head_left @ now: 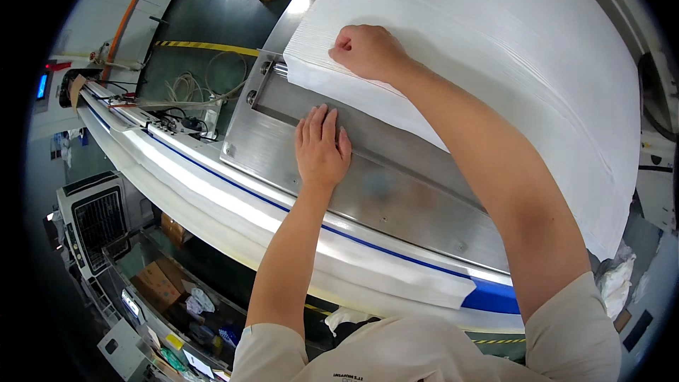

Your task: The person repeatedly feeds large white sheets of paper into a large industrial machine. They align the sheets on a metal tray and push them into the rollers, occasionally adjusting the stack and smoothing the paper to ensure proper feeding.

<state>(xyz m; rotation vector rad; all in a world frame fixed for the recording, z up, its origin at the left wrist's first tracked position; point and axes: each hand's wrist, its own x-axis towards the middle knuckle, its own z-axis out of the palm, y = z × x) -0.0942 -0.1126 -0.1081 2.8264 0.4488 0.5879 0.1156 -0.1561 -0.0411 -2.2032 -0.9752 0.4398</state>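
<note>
My left hand (322, 147) lies flat on a brushed metal plate (353, 201), its fingers stretched out toward the recessed slot along the plate's far side. Farther off and to the right, my right hand (369, 51) is closed in a fist on the white layered sheet material (488, 42), close to its left end. No object shows in the curled fingers, though their undersides are hidden. Many fine layers are visible along the sheets' left edge. A short shiny rod (281, 69) sticks out at the slot's left end, beside the sheets' corner.
Between my body and the plate runs a long white rail (212, 170) with a blue stripe. Cables (185, 90) lie on the floor at the left, near a yellow-black tape line (205, 47). A cardboard box (157, 284) and a grilled white machine (100, 223) stand lower left.
</note>
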